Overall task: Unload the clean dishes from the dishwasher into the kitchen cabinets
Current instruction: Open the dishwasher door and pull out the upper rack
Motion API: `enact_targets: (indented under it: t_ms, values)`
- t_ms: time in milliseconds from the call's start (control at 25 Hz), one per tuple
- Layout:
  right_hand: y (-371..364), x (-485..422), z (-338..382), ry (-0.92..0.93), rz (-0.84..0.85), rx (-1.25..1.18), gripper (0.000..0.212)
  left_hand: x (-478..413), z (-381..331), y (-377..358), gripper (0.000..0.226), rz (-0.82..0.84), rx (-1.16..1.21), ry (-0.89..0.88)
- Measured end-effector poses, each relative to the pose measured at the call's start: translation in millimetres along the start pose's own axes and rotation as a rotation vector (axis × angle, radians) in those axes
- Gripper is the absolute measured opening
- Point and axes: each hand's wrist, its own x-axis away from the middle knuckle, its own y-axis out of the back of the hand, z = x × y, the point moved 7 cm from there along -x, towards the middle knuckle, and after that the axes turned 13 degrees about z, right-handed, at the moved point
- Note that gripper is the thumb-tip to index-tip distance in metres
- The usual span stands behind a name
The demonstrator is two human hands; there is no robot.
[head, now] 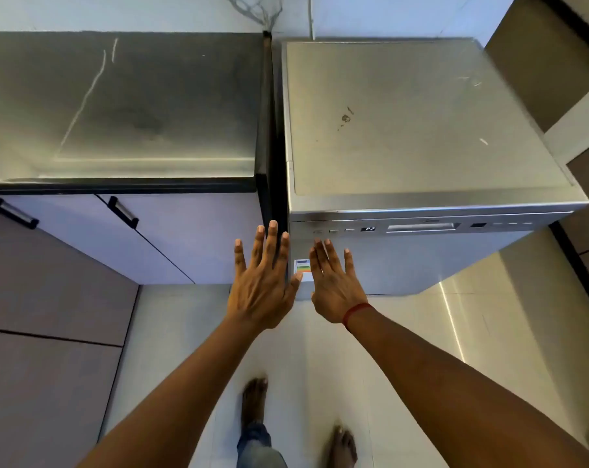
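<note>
a kitchen with a pale tiled floor. the dishwasher (421,136) stands shut beside the table (117,106) and the cabinets (191,231). left hand (264,282) and right hand (333,287) are spread flat, holding nothing, near its door. it looks like the start: next, pull the door handle (421,227) open.

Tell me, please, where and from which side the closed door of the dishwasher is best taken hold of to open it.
Probably at the recessed handle slot in the control strip at the top of the dishwasher door. It is a long horizontal pocket, so fingers would hook in from the front and pull toward the person. The door face below it is flat, with nothing to grip. Both the left hand and the right hand are open, left of it.
</note>
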Motion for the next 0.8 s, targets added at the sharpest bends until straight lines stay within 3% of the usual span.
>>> enact_targets:
  t_ms: [800]
  values:
    - [-3.2, -29.9, -0.5, -0.063, 0.015, -0.235, 0.096, -26.0, 17.7, -6.1, 0.075, 0.026, 0.010, -0.033]
